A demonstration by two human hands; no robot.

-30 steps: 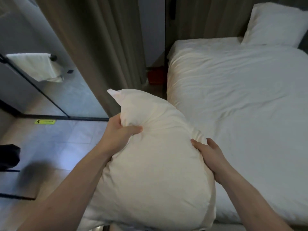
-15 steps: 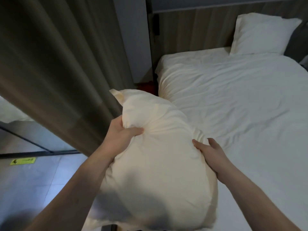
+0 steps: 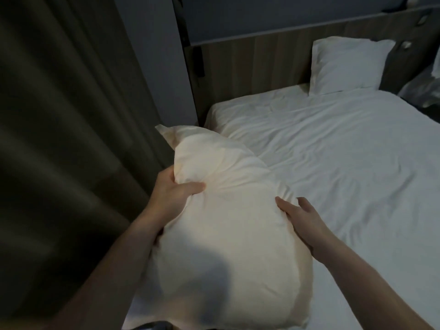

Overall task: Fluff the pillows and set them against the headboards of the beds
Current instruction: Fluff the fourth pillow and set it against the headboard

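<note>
A cream pillow [image 3: 221, 225] is held in front of me, over the near left corner of the bed. My left hand [image 3: 171, 191] pinches its left edge, thumb on top. My right hand [image 3: 302, 220] presses against its right side with fingers partly spread. A second white pillow [image 3: 347, 65] stands upright against the wooden headboard [image 3: 250, 60] at the far right of the bed [image 3: 345, 151], which is covered by a rumpled white sheet.
A dark heavy curtain [image 3: 66, 129] hangs close on my left. A grey wall section [image 3: 152, 55] stands between curtain and headboard. More white bedding [image 3: 426, 91] shows at the far right edge.
My view has swung right and up: the glass door and floor have left the frame, and the headboard and far pillow now sit nearer the centre. Both hands keep their hold on the pillow.
</note>
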